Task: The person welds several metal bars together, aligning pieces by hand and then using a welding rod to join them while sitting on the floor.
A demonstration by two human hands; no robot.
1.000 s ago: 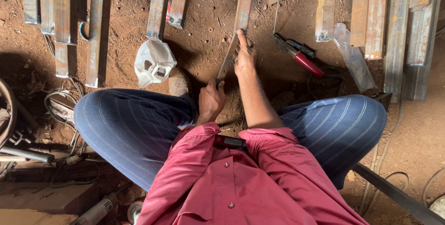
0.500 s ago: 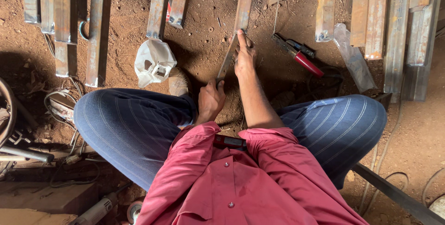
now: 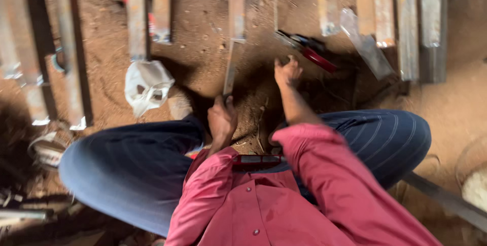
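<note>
Motion blur softens everything we see. Our left hand (image 3: 221,119) grips a flat metal strip (image 3: 230,73). Our right hand (image 3: 287,72), near red-handled pliers (image 3: 310,50), is curled; whether it holds anything, we cannot tell.

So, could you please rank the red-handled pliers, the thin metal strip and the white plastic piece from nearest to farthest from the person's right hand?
From the right hand:
1. Red-handled pliers, just above and to its right on the dirt.
2. Thin metal strip, to its left, held at the lower end by the left hand.
3. White plastic piece, far left on the dirt.
</note>
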